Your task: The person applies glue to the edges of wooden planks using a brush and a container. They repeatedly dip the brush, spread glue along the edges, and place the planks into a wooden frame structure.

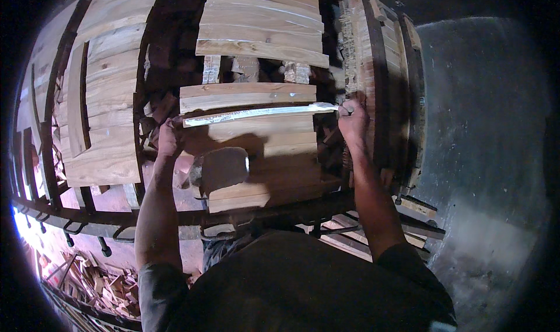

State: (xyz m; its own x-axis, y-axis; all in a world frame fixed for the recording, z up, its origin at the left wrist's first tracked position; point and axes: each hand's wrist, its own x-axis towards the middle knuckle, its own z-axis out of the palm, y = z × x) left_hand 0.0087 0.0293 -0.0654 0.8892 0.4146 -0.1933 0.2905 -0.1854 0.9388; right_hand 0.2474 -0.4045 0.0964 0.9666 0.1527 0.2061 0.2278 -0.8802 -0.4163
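Observation:
Between my two hands stretches a long narrow wooden strip [251, 114] with a bright white, wet-looking face and dark marks toward its left part. My left hand [170, 136] is closed at the strip's left end. At the other end, where a thicker white smear shows, my right hand [354, 119] is closed with its fingers curled. Two pale boards [248, 96] lie just beyond the strip. Nearer me is a panel of boards [286, 157] laid edge to edge, shaded in part by my body. A rounded brownish shape [224, 168], possibly a container, overlaps this panel; its kind is unclear.
More board panels rest beyond [262, 23] and at the left [108, 93]. Boards stand stacked on edge [361, 52] to the right. A dark metal rail [169, 217] with hooks crosses in front of me. Wood scraps [111, 285] lie lower left; grey floor [484, 157] spreads at right.

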